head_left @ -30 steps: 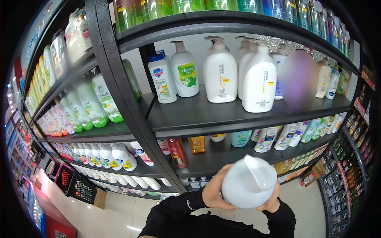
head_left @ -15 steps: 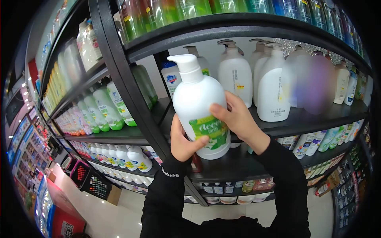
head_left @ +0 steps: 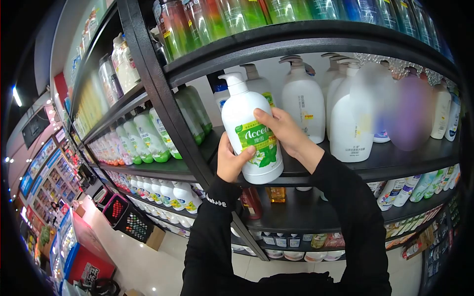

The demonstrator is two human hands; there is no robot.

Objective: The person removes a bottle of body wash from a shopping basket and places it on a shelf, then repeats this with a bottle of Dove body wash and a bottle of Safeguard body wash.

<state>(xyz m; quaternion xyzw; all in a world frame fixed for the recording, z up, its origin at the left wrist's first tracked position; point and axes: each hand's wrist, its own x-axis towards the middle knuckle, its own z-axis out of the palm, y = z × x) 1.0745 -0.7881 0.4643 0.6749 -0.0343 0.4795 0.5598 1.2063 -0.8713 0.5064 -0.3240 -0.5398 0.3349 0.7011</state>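
Between my two hands is a white pump bottle [head_left: 240, 107] with a green label reading "Accen", tilted slightly in front of the shelf. My left hand [head_left: 230, 162] wraps its lower left side, thumb across the label's lower edge. Closed around the right side, my right hand [head_left: 289, 132] lays its thumb near the label's top. The bottle's back and some of my fingertips are hidden. Behind it on the black shelf [head_left: 395, 160] stand a large white pump bottle [head_left: 302, 106] and another white pump bottle [head_left: 349, 126].
A black shelf post [head_left: 160, 93] rises left of my hands. Clear bottles with green bases [head_left: 145, 130] line the shelf beyond it. Coloured bottles [head_left: 237, 15] fill the shelf above. A red bottle [head_left: 252, 200] stands below, and shopping baskets [head_left: 131, 217] sit on the floor at left.
The bottle has risen a little and stands more upright, its label now facing me more clearly. My right thumb has shifted up it. The view has swung slightly, moving the shelves rightward.
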